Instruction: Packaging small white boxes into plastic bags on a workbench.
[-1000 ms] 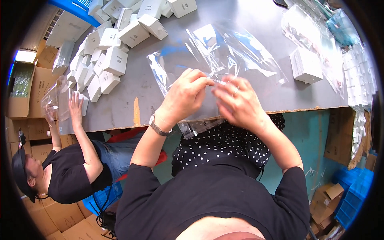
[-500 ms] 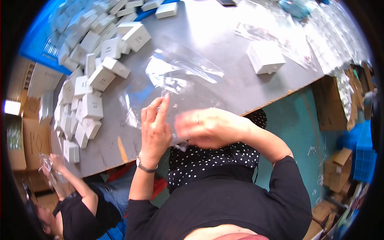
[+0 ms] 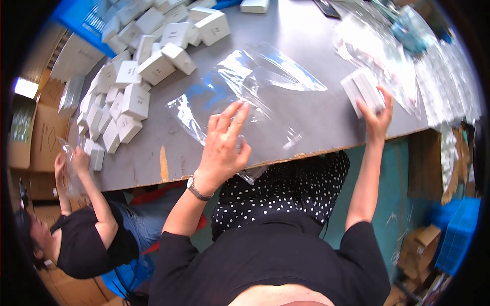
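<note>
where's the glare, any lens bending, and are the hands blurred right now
In the head view, white glare streaks the clear plastic bag and pales the grey table near the top; in the head view, fisheye black rounds off the corners; in the head view, left hand and right hand look fairly sharp.

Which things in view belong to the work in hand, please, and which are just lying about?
In hand:
clear plastic bag, under the left hand
white block, at the right hand
piled white boxes, probably

Apparently lying about:
dark phone-like device, far edge
blue crate, lower right
</note>
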Available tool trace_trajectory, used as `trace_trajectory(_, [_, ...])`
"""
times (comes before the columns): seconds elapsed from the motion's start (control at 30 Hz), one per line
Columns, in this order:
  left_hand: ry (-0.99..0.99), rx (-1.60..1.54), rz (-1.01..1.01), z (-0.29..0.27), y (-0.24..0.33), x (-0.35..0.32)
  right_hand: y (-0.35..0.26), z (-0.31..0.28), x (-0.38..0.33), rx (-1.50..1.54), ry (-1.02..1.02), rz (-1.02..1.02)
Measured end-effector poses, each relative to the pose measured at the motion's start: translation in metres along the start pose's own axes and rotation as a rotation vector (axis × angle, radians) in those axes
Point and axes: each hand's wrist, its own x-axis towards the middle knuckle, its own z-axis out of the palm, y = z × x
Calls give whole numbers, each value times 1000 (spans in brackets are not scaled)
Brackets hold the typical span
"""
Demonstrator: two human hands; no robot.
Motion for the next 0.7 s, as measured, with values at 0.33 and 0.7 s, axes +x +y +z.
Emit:
trace_trajectory(0.33, [36,-161,44,-6,6,7,-119,82,-70,-212,-340,-557])
trace_trajectory(0.7, [98,-23,102,13,17,-26,-115,160,-51,-63,-329,-600])
